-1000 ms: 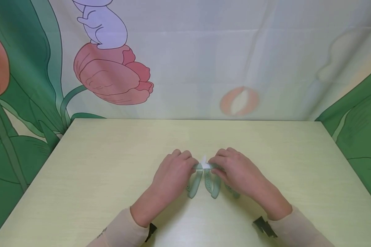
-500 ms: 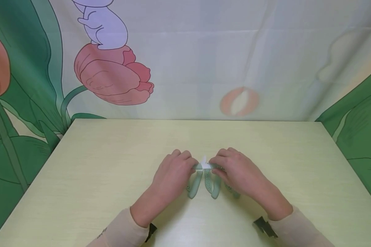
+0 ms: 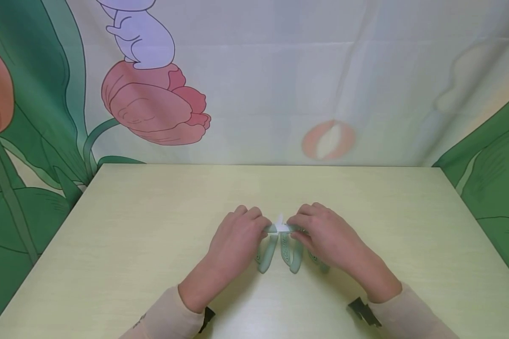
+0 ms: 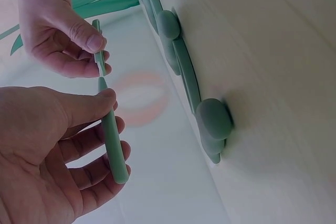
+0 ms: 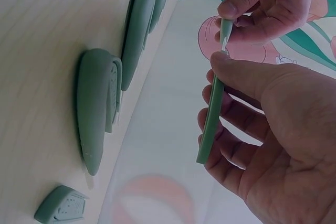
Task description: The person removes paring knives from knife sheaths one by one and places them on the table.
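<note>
Between my left hand (image 3: 239, 240) and my right hand (image 3: 324, 235) is a slim green-and-white piece (image 3: 283, 228), each hand pinching one green end. A white middle part shows between the fingertips, with a white point rising behind it. The left wrist view shows a smooth rounded green end (image 4: 114, 150) under the left thumb and fingers. In the right wrist view, the right hand pinches a flatter green end (image 5: 210, 124). Its exact kind does not show. Several loose green curved pieces (image 3: 268, 254) lie on the table just below the hands, some with patterned faces (image 3: 285, 247).
The pale table (image 3: 152, 212) extends on all sides of the hands. A curtain (image 3: 254, 94) printed with flowers and leaves hangs behind its far edge. In the right wrist view, a short green piece (image 5: 62, 204) lies apart from a longer one (image 5: 93, 111).
</note>
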A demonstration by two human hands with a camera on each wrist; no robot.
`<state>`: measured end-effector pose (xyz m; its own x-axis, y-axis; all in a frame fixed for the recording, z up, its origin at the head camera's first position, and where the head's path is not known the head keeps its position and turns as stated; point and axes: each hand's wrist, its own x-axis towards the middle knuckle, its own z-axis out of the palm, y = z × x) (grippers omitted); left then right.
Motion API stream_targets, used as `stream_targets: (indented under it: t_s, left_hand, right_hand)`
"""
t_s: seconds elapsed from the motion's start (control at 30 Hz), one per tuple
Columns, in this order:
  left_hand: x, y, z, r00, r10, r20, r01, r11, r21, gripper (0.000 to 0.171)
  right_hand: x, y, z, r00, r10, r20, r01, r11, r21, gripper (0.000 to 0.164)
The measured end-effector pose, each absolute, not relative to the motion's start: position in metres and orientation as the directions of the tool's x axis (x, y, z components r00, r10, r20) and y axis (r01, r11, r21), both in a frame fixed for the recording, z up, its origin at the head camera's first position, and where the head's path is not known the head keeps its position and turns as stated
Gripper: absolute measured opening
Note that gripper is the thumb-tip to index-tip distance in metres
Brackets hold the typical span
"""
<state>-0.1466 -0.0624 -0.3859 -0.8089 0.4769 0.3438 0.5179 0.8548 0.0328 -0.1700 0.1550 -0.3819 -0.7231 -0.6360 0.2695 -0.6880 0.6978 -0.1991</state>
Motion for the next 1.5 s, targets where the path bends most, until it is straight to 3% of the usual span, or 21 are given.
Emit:
stream_targets:
  t_s: [1.5]
  left_hand:
    - [-0.1461, -0.0638, -0.3842, -0.82, 0.45, 0.354, 0.498, 0.865, 0.053, 0.02]
  right_hand:
    - [-0.1714, 0.1572, -0.3818, -0.721, -0.637, 0.272, -0.689, 0.698, -0.192, 0.021]
